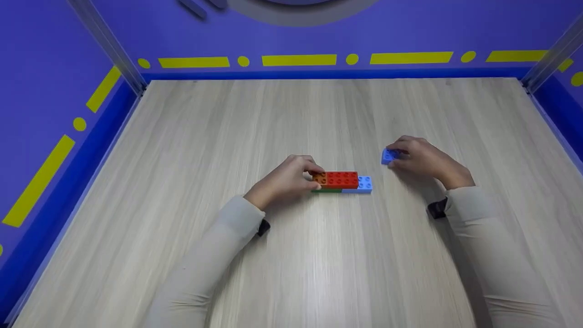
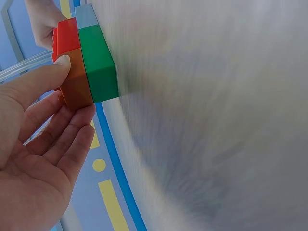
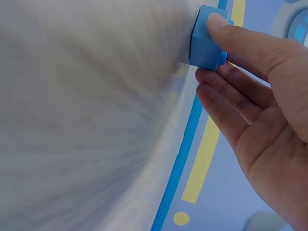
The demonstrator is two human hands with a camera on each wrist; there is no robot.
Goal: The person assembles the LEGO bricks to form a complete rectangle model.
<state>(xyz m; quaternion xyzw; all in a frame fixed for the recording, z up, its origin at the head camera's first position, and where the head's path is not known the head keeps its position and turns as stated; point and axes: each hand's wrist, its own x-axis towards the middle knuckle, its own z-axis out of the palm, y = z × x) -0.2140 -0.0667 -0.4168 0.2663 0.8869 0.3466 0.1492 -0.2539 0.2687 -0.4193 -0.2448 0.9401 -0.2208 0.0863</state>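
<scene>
A two-layer row of toy building bricks sits mid-table. On top are a red brick (image 1: 344, 179) and, at the left end, an orange brick (image 2: 78, 82). Below them lie a green brick (image 2: 99, 65) and a light blue brick (image 1: 365, 183), whose studded right end sticks out past the red one. My left hand (image 1: 288, 178) pinches the orange brick between thumb and fingers. To the right and a bit farther back, my right hand (image 1: 420, 157) pinches a small blue brick (image 3: 206, 43), apart from the row. Its fingers hide part of that brick in the head view.
The bricks are on a pale wood-grain table (image 1: 291, 123). A blue wall (image 1: 300, 41) with yellow dashes and dots rises behind it, with more walls at the left and right. Metal posts (image 1: 111, 45) stand at the back corners.
</scene>
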